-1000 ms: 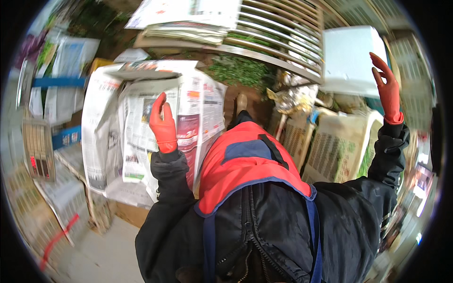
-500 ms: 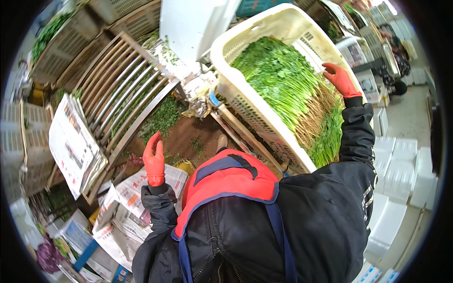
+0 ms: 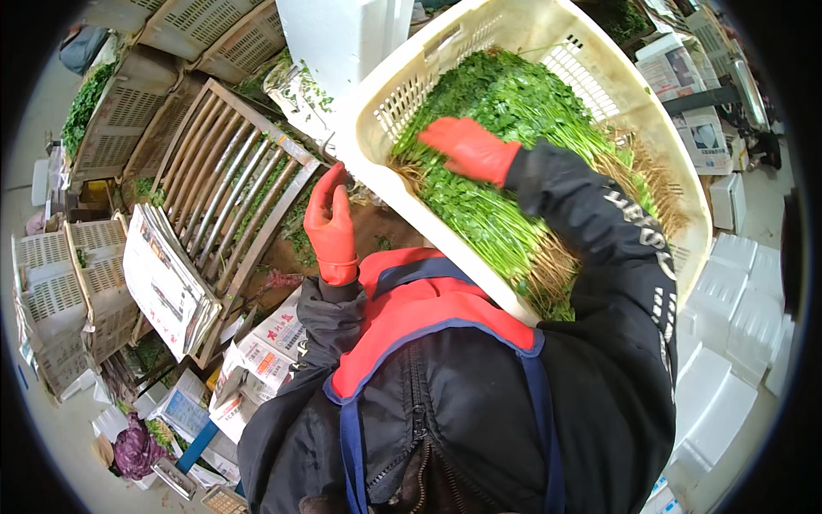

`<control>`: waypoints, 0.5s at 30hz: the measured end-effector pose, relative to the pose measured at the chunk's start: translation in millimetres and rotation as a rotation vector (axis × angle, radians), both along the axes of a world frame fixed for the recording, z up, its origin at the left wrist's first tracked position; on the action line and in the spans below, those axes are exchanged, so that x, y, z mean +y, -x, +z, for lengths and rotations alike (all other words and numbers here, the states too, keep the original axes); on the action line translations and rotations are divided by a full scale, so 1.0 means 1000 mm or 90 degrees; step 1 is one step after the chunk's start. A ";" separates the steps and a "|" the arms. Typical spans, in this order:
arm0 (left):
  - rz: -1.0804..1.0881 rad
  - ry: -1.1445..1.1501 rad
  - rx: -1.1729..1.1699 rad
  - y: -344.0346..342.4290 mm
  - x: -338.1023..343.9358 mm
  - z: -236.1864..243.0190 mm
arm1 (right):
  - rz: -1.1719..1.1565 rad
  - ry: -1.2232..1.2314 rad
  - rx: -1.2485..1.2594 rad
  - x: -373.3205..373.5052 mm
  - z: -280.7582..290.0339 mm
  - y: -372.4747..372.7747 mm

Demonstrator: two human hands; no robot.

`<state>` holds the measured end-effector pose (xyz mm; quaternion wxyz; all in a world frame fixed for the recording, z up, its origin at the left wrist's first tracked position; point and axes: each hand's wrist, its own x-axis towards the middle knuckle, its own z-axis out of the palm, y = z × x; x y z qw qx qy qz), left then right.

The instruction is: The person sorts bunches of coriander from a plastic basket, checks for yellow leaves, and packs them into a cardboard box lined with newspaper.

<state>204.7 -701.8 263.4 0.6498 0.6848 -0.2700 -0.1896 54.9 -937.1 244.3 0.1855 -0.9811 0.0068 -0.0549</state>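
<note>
A big cream plastic crate [image 3: 505, 295] to the front right holds bunches of leafy green herbs [image 3: 505, 86] that look like coriander, with thin pale stalks and brown roots [image 3: 552, 270]. In an orange-red glove, my right hand [image 3: 469, 152] reaches in over the leaves near the crate's left side. Its fingers are stretched out flat and touch or hover just above the greens; the palm side is hidden. My left hand [image 3: 331, 227], gloved alike, is raised left of the crate with thumb and fingers apart and nothing in it.
Left of me stands a slatted metal rack [image 3: 227, 171] with a stack of newspapers [image 3: 167, 278] at its near end. More newspaper [image 3: 261, 351] lies by my left arm. Behind are a white foam box [image 3: 338, 51] and plastic crates [image 3: 120, 107]; white foam boxes [image 3: 728, 274] stand at the right.
My right hand has swung from the crate's right side leftward over the leaves. My left hand has moved right and forward, closer to the crate. The crate now sits nearer in view.
</note>
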 end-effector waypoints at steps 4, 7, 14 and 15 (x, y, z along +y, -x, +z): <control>0.002 -0.003 0.029 -0.012 -0.006 -0.006 | 0.078 0.210 -0.054 0.016 -0.066 -0.039; -0.026 -0.035 0.002 -0.027 -0.005 -0.012 | 0.083 0.245 -0.092 0.020 -0.082 -0.046; -0.095 -0.086 0.015 -0.047 -0.010 -0.002 | -0.002 0.323 0.038 0.039 -0.092 -0.055; -0.098 -0.087 0.010 -0.047 -0.008 -0.002 | -0.005 0.320 0.021 0.039 -0.092 -0.057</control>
